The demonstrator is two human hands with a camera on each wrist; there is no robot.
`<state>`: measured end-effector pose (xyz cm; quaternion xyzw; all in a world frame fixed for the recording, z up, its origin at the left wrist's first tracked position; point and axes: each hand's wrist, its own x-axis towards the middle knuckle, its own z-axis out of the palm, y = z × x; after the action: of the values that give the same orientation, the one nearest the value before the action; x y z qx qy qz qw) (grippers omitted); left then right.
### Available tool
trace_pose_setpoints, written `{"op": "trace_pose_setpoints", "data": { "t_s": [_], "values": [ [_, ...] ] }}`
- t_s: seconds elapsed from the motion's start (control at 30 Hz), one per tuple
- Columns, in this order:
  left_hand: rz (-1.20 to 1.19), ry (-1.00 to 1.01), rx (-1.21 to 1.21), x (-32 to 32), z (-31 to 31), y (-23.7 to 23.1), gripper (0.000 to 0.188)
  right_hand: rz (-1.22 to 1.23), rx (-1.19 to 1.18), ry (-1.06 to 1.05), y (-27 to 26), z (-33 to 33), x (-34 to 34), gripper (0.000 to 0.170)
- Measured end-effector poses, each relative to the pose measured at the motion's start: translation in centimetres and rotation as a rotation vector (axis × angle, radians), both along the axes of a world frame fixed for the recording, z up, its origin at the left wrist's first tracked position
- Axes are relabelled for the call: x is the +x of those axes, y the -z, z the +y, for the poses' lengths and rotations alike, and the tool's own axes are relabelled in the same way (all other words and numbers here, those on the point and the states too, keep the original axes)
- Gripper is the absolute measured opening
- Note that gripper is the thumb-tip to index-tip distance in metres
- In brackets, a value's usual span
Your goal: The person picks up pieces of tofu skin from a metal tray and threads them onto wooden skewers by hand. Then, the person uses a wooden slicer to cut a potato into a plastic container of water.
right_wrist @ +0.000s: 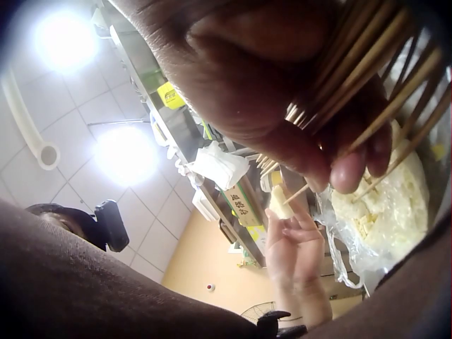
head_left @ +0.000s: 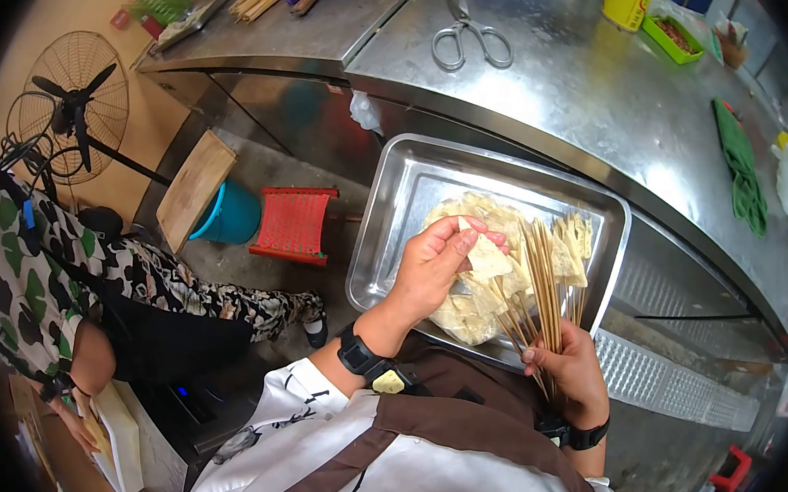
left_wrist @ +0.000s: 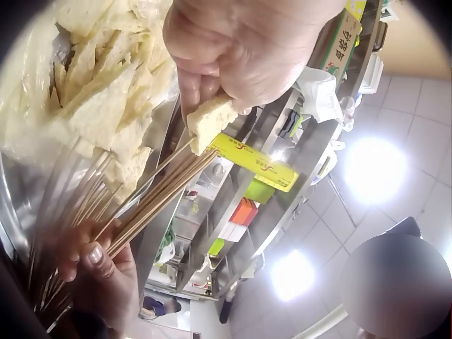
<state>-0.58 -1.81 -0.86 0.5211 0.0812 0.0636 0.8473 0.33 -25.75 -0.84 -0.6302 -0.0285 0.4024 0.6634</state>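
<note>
My left hand (head_left: 431, 269) pinches a pale yellow triangular food slice (head_left: 487, 259) between thumb and fingers, above a steel tray (head_left: 382, 190). My right hand (head_left: 577, 370) grips a bundle of thin wooden skewers (head_left: 546, 290) that fan upward over the tray. In the left wrist view one skewer (left_wrist: 166, 164) leads from the right hand's bundle to the edge of the slice (left_wrist: 210, 121); its tip is hidden there. More pale slices (left_wrist: 106, 92) lie heaped in a clear plastic bag in the tray. Skewered slices (head_left: 573, 244) lie at the tray's right side.
A steel counter (head_left: 555, 83) runs beyond the tray, bearing scissors (head_left: 473, 41), a green basket (head_left: 672, 39) and a green cloth (head_left: 741, 167). To the left are a red stool (head_left: 292, 224), a blue bucket (head_left: 230, 216), a fan (head_left: 74, 101) and another person (head_left: 30, 282).
</note>
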Motion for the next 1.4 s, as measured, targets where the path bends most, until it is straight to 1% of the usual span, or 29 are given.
{"op": "trace_pose_setpoints", "data": {
  "t_s": [0.17,0.27,0.57,0.6,0.67,0.77,0.87,1.0,1.07,1.17,1.4],
  "values": [
    [0.036,0.033,0.084,-0.2,0.2,0.2,0.019,-0.003,-0.003,0.0,-0.1,-0.1,-0.1,0.017],
    [0.004,0.067,0.08,-0.2,0.3,0.2,0.019,-0.003,-0.005,-0.005,0.2,-0.2,-0.1,0.018],
    [0.037,-0.016,0.122,-0.6,-0.6,1.1,0.021,0.009,0.012,0.0,0.1,-0.7,-0.8,0.018],
    [0.037,-0.016,0.122,-0.6,-0.5,1.0,0.021,0.009,0.012,0.0,0.2,-0.6,-0.7,0.018],
    [0.039,-0.008,0.203,-0.7,-0.5,0.5,0.02,0.002,0.012,-0.006,0.4,-0.6,-0.7,0.017],
    [-0.014,0.019,0.205,-0.8,-0.5,0.6,0.018,-0.003,0.016,-0.012,0.4,-0.6,-0.7,0.017],
    [-0.007,0.045,0.245,-1.0,-0.5,0.3,0.016,0.007,0.031,-0.008,0.5,-0.7,-0.9,0.017],
    [-0.019,0.068,0.218,-1.1,-0.6,0.9,0.017,0.005,0.036,-0.012,0.6,-0.7,-0.9,0.017],
    [0.018,0.106,0.22,-1.5,-0.9,0.6,0.018,-0.008,0.034,-0.004,0.7,-0.9,-1.2,0.016],
    [0.001,0.114,0.261,-1.4,-1.0,0.5,0.02,-0.003,0.028,-0.002,0.8,-0.8,-1.0,0.016],
    [-0.009,0.1,0.255,-1.4,-1.2,0.6,0.021,0.028,0.034,0.028,0.7,-0.6,-0.8,0.016]
  ]
}}
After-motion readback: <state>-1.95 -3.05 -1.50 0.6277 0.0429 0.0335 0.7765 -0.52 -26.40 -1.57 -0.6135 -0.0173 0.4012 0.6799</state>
